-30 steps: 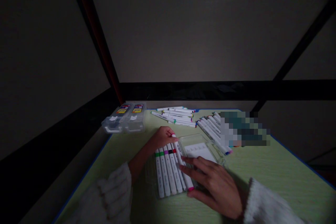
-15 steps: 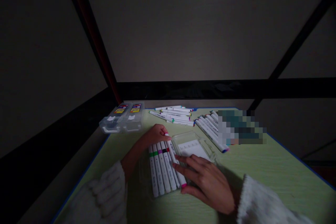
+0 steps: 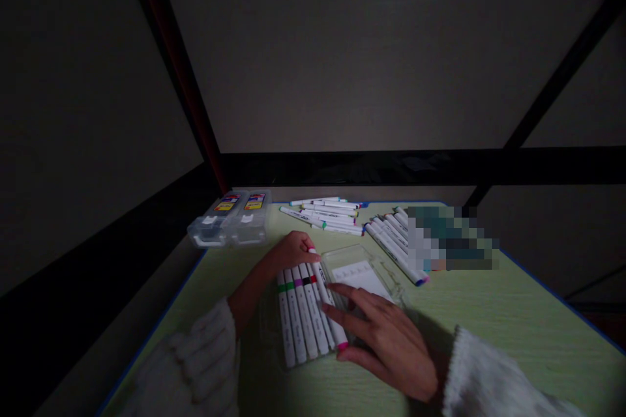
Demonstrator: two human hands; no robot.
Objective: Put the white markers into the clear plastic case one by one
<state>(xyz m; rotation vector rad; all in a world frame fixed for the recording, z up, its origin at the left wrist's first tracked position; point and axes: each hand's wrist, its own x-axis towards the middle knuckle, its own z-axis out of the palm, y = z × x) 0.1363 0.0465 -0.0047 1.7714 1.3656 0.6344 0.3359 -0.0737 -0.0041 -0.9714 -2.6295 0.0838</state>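
Note:
A row of several white markers (image 3: 303, 316) with coloured bands lies in a clear plastic case on the green table (image 3: 489, 326). My left hand (image 3: 292, 250) rests curled at the far end of the row, fingertips on the tip of a pink-capped marker (image 3: 328, 300). The right hand (image 3: 386, 339) lies over the near end of that same marker, fingers stretched along it and pressing it against the row. The open clear lid (image 3: 364, 272) of the case sits just right of the markers.
Two closed clear marker cases (image 3: 229, 220) stand at the table's far left corner. Loose markers lie in a pile (image 3: 325, 212) at the back and in a row (image 3: 394, 241) at the right, beside a blurred object. A dark rail runs behind the table.
The view shifted slightly. My right fingers slid a little along the pink-capped marker; the left hand stayed at its far tip.

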